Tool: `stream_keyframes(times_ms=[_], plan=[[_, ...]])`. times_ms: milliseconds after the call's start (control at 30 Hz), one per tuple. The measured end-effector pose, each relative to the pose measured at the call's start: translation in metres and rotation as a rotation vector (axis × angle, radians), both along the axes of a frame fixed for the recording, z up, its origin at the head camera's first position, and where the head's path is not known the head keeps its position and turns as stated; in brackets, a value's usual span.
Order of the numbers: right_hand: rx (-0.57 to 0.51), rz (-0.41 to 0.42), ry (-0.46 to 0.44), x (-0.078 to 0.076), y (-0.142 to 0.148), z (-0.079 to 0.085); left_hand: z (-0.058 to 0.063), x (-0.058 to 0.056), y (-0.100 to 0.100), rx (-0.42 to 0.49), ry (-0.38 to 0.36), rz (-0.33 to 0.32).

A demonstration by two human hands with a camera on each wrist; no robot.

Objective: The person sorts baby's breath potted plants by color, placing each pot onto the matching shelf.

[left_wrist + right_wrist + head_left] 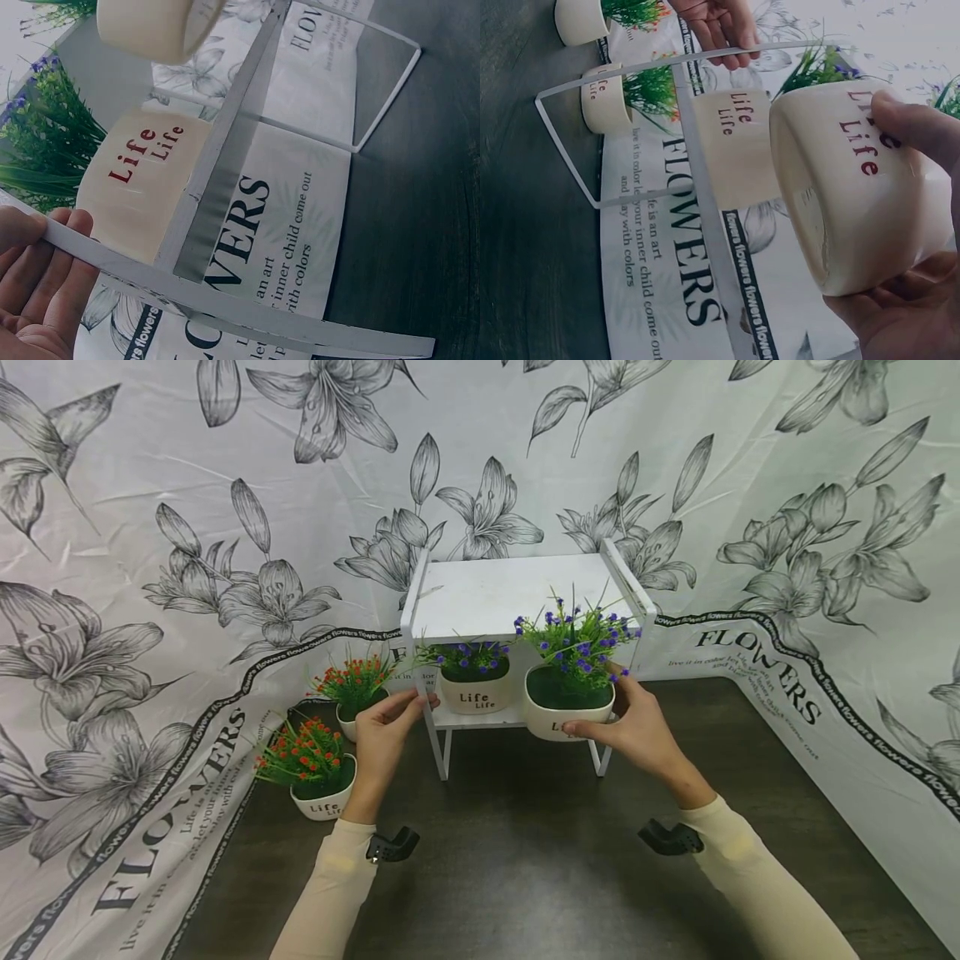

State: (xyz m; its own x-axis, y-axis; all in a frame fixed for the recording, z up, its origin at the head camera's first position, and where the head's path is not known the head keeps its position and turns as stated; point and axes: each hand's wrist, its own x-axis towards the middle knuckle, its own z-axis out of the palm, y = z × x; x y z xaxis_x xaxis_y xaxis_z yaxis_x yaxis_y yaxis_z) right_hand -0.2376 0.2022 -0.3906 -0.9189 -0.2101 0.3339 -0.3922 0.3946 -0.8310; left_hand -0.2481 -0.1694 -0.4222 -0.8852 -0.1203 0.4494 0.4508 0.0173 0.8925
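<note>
My right hand grips a cream pot of purple flowers by its sides, thumb across the printed front. That pot hangs in front of the right part of a white two-tier shelf, its base showing in the right wrist view. On the lower tier at the left stands a second cream pot with purple flowers, lettered "Life". My left hand pinches the shelf's left front post between thumb and fingers, beside this second pot.
Two cream pots with orange-red flowers, a front one and a rear one, stand on the dark table left of the shelf. A flower-printed cloth hangs behind and at both sides.
</note>
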Motion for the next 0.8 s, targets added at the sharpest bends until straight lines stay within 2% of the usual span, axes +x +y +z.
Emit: stream_keyframes(times_ms=[367,500,800], plan=[[-0.036,0.0,0.002,-0.01,-0.017,-0.009,-0.001,0.0,0.0,0.021,0.008,-0.004],[-0.018,-0.031,0.027,-0.01,-0.023,-0.01,-0.001,-0.001,0.001,0.026,0.014,-0.009],[-0.002,-0.112,-0.021,-0.011,-0.028,-0.011,-0.002,-0.002,0.0,0.019,0.01,0.0]])
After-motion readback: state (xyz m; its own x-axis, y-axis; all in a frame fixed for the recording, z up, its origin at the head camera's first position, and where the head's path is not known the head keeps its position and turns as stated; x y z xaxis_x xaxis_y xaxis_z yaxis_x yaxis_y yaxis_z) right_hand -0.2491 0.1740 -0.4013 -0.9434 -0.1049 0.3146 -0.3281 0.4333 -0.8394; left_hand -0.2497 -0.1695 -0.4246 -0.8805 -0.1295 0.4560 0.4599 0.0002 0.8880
